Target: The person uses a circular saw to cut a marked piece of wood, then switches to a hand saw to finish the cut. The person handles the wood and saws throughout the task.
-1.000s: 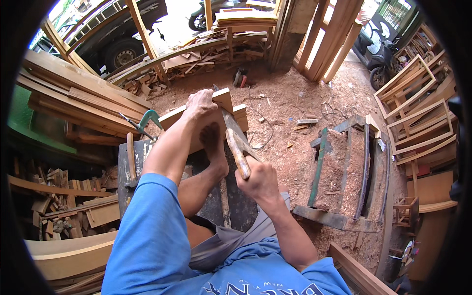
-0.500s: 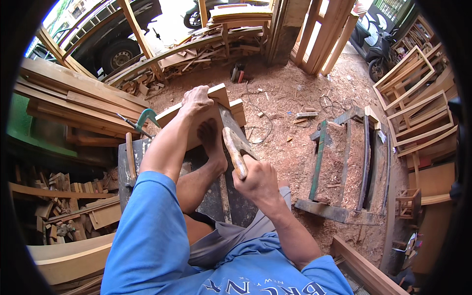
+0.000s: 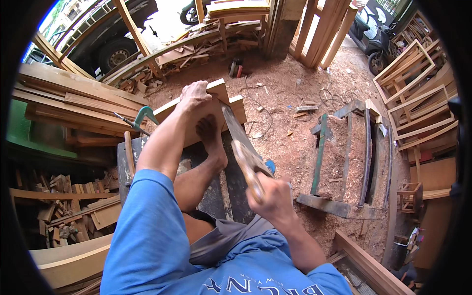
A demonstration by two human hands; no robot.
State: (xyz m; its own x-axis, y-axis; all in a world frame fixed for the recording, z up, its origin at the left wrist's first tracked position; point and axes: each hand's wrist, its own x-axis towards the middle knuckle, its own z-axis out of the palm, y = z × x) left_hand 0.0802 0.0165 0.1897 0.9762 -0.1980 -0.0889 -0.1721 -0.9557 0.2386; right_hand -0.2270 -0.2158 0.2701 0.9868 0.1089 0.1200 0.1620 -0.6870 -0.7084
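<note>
My left hand [image 3: 195,97] grips the top of a pale wooden board [image 3: 217,87] standing on edge over a dark, scuffed bench [image 3: 238,191]. My bare left foot [image 3: 210,132] is braced on the board. My right hand [image 3: 270,196] is closed on the wooden handle of a handsaw [image 3: 232,125]; the blade reaches up to the board beside my left hand, though the exact cut is hard to make out. Another board [image 3: 238,110] shows behind the first. A teal clamp [image 3: 145,114] and a wooden handle [image 3: 129,155] are at the bench's left.
Stacked planks [image 3: 73,103] and offcuts [image 3: 69,216] line the left. A metal trestle [image 3: 322,157] stands on the shavings-covered floor [image 3: 290,137]. Wooden frames [image 3: 408,73] lean at right. A power tool [image 3: 236,68] and cord lie ahead. A truck [image 3: 113,54] and scooter [image 3: 378,59] are farther off.
My right hand and the saw have moved down and to the right, back toward my body. A blue shape now shows beside the blade. My left hand stays on the board.
</note>
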